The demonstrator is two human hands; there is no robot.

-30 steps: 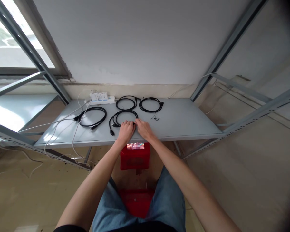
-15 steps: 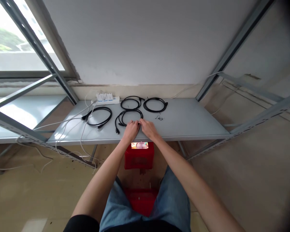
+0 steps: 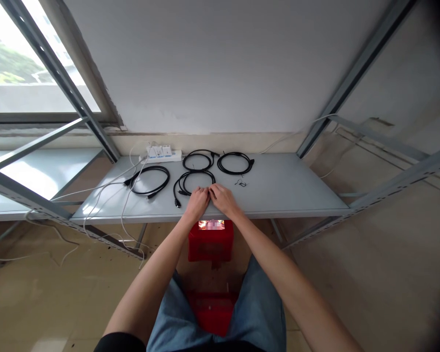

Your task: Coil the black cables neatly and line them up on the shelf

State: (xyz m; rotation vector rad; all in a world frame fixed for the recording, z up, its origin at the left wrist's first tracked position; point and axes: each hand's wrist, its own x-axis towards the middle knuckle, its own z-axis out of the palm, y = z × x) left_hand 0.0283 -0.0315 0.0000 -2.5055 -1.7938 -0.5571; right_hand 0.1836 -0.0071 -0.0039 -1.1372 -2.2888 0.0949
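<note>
My left hand (image 3: 198,201) and my right hand (image 3: 222,198) meet at the near right side of a coiled black cable (image 3: 186,183) on the grey shelf (image 3: 278,195). Both are closed, fingertips pinched together on the coil. The exact spot they grip is hidden by the fingers. One connector end (image 3: 178,202) of this cable sticks out to the left of my left hand. Just beyond and right of my right hand lie several thin black twist ties (image 3: 241,183).
Three more coiled black cables lie around: one at left (image 3: 167,182), one behind (image 3: 184,161) and one at back right (image 3: 252,168). A white power strip (image 3: 174,156) with white cords (image 3: 123,208) sits at back left. Below the shelf edge stands a red stool (image 3: 209,247).
The view has tilted up slightly, so everything sits a little lower. My hands stay together at the coil, with only small finger movements; the right hand has edged slightly left.
</note>
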